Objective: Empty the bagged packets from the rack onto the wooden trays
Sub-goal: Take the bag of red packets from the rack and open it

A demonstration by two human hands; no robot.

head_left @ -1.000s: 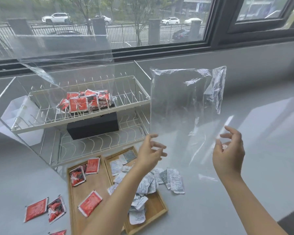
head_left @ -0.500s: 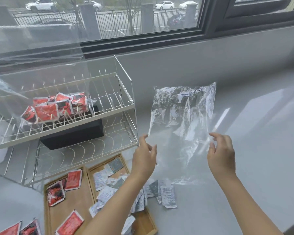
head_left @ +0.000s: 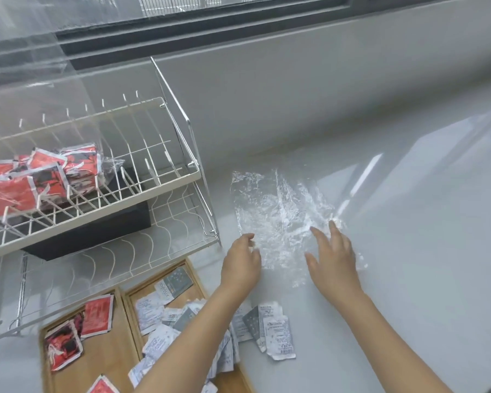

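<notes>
On the grey counter [head_left: 408, 251], both the left hand [head_left: 243, 265] and the right hand [head_left: 333, 256] rest spread on the emptied bag [head_left: 278, 211]; the rack's remaining bagged packets [head_left: 37, 177] look light, floppy, slippery, best gripped at the film's edge.

No lettering can be made out with certainty. The white packets [head_left: 278, 333] lying at the right edge of the right wooden tray [head_left: 193, 279] and spilling onto the bench [head_left: 408, 251] carry lines of small dark print, too fine and blurred to read. The grey packet [head_left: 177, 280] at that tray's far end shows only pale specks. The red packets [head_left: 97, 316] in the left tray, and those bagged on the rack's upper shelf [head_left: 34, 177], bear black-and-white artwork with no legible words.
</notes>
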